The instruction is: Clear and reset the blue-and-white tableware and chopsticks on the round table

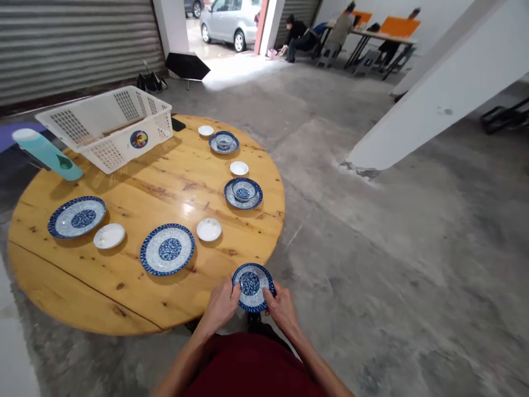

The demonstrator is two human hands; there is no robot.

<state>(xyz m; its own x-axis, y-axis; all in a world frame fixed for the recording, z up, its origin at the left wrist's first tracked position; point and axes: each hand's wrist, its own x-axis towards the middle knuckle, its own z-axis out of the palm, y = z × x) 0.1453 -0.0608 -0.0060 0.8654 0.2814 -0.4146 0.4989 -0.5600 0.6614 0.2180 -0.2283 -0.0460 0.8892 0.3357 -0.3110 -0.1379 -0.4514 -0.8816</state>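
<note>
A small blue-and-white patterned bowl [257, 299] is held near the table's edge, its inside facing up. My left hand [224, 300] grips its left rim with the thumb on top. On the opposite rim, my right hand [283, 309] is closed too, thumb over the edge; the fingers underneath are mostly hidden. The nearest dishes are a large blue-rimmed plate [167, 249] and a small white saucer [209, 229]. Farther along the right side, a glassy-looking bowl [243, 190] rests on a blue-rimmed plate [254, 203].
The round wooden table [136, 204] also carries another blue-rimmed plate [76, 217], several white saucers, a white plastic basket [103, 154] and a teal cylindrical container [47, 154]. A white pillar [413, 110] stands to the right. People sit at a far table [372, 34].
</note>
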